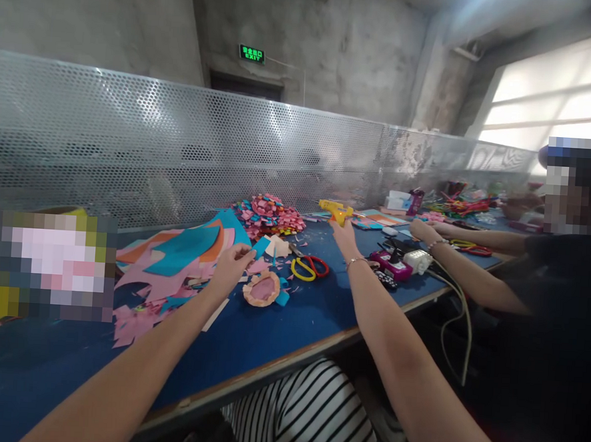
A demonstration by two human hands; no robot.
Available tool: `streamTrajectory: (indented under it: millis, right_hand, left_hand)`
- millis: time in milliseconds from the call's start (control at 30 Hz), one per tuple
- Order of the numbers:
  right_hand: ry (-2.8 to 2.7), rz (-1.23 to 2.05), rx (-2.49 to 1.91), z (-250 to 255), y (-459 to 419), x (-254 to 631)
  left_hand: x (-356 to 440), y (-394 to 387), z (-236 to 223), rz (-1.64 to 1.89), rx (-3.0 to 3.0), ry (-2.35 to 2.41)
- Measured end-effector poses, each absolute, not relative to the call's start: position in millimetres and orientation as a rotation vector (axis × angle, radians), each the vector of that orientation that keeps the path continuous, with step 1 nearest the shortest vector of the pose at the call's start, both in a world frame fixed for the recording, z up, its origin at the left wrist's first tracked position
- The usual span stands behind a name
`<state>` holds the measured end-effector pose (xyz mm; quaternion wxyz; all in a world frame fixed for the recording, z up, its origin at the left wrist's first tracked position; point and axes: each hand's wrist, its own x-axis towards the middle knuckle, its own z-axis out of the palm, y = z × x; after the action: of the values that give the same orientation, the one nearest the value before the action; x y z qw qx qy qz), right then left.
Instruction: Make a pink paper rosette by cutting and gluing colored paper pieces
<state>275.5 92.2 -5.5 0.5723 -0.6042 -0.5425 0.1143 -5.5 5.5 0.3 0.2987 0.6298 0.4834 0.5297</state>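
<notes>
My left hand (233,265) pinches a small blue piece of felt or foam sheet (262,247) above the table. My right hand (343,237) is wrapped round the handle of a yellow glue gun (337,211), held up with its nozzle toward the left. Below and between the hands lies a round pink piece with a peach rim (261,289), a blue piece (281,296) sticking out at its right side. Scissors with red and yellow handles (310,268) rest just beyond it.
Pink, blue and orange sheets (188,248) and scraps cover the table's left side. A heap of small colourful pieces (270,214) stands by the perforated metal screen (179,154). A purple-and-white power strip (398,262) and cable lie right, beside a co-worker's arms (453,257).
</notes>
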Motion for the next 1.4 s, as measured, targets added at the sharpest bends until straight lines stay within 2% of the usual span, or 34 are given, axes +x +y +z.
streamTrajectory:
  millis: [267,400,1400]
  right_hand:
    - [-1.664,-0.171,-1.279,2.4,60.7,226.9]
    - [-1.79,-0.277,-1.336,1.1,58.5,221.6]
    - [-1.975,-0.289,-1.458,3.6,57.5,220.6]
  left_hand:
    - [-3.6,2.8,1.0,1.388,1.8,1.371]
    - [-1.9,0.6,3.6,1.375,1.806,1.35]
    - [-2.0,0.5,2.0,1.37,1.831,1.358]
